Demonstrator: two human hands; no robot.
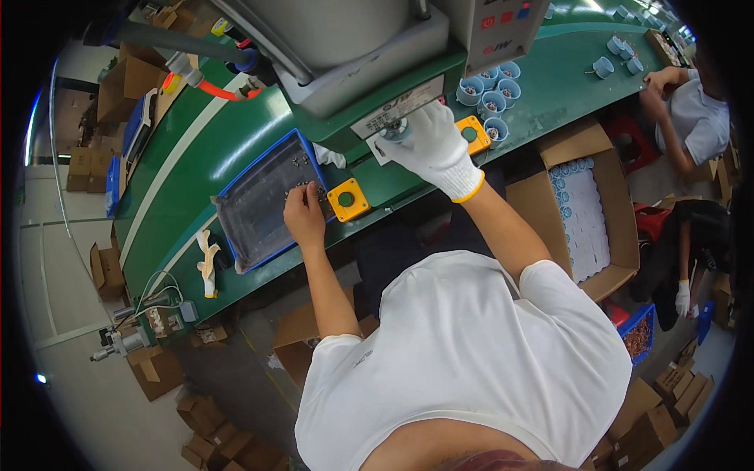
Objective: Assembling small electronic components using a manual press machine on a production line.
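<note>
My left hand (pixel 305 216) is bare and reaches over the right side of a shallow blue-rimmed tray (pixel 259 212). Its fingers are bent together at a small pile of little metal parts (pixel 320 193); whatever they pinch is hidden. A white knitted glove with a yellow cuff covers my right hand (pixel 438 149), which is under the head of a grey and green press machine (pixel 345 118). The gloved fingers close round a pale, rounded piece (pixel 398 132), partly covered by the machine and the hand. Yellow button boxes (pixel 348 199) (pixel 473 135) flank the press.
Several light-blue cups (pixel 493 102) holding small parts stand right of the press. A cardboard box (pixel 522 204) with stacked blue-rimmed pieces is below the table edge. A loose glove (pixel 208 263) lies left of the tray. Another person (pixel 695 118) sits at the far right.
</note>
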